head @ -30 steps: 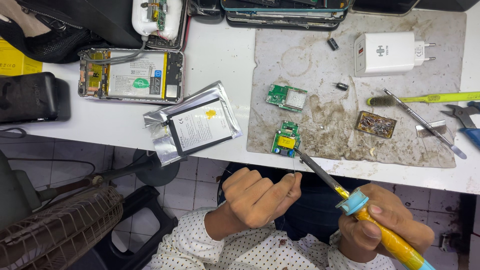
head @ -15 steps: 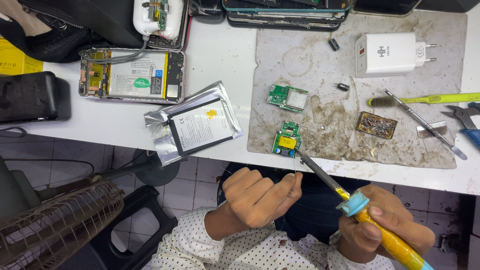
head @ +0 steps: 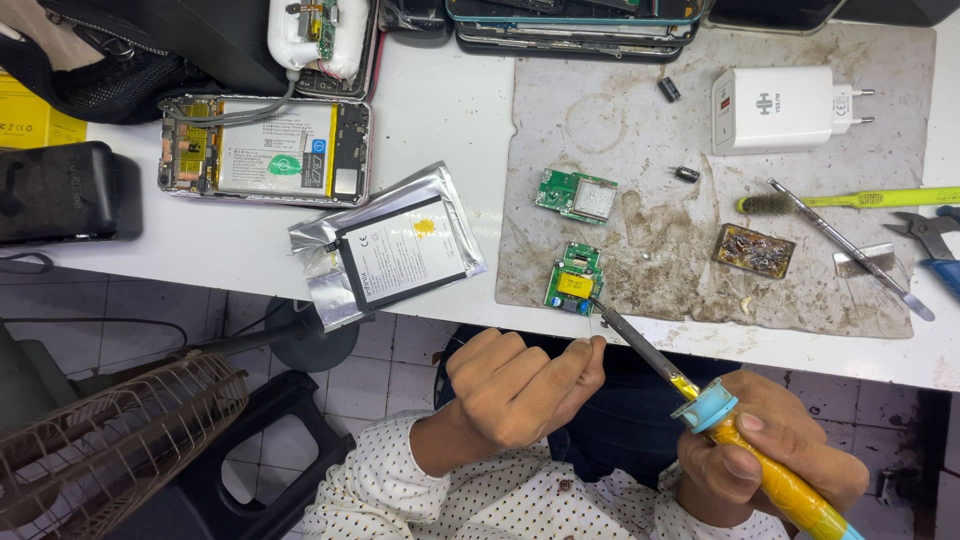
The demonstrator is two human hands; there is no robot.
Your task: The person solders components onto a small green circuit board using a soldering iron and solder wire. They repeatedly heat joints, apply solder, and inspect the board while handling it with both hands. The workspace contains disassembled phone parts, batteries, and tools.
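Here, right hand (head: 770, 455) gripping soldering iron (head: 700, 395), tip touching green board (head: 573, 279)

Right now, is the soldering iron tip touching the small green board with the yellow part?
Touching: head view shows the soldering iron tip ending on the small green board, no gap visible.

Two green circuit boards (head: 574, 194) (head: 573, 277), two small black capacitors (head: 669, 89) (head: 686, 173), one white charger (head: 780, 108), one soldering iron (head: 700, 400).
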